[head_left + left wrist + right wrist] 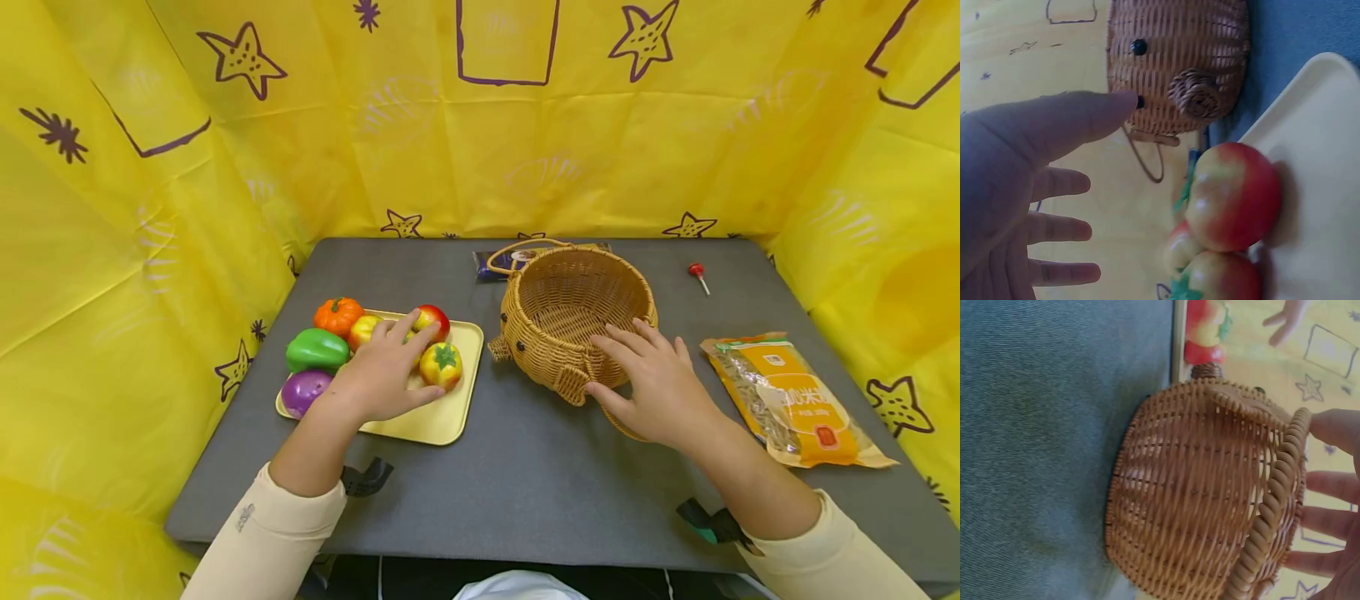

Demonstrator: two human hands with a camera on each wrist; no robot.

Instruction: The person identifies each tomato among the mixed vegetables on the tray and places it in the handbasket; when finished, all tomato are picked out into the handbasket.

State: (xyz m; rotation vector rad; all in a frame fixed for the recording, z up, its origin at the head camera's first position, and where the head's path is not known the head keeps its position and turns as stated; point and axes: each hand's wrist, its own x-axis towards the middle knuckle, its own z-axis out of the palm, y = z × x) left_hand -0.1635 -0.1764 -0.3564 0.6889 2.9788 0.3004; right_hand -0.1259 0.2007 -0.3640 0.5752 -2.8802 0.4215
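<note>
My left hand (382, 375) hovers over a cream tray (420, 429) of toy produce, thumb and fingers spread. Nearest to it are red-and-yellow fruits, one with a green star-shaped top (441, 367); in the left wrist view, the hand stands apart from these fruits (1235, 197). A round wicker basket (536, 350) with black bead eyes and a snout stands right of the tray, its inside bare. My right hand (660, 392) reaches over the basket's near rim with extended fingers. In the right wrist view, its thumb (1335, 428) is right at the twisted handle (1272, 500).
An orange pumpkin (339, 317), a green pepper (317, 350) and a purple eggplant (303, 392) fill the tray's left side. An orange-and-clear food packet (795, 404) lies right. A red lollipop (697, 272) and a dark blue packet (487, 267) lie farther back. Yellow cloth (480, 167) surrounds the table.
</note>
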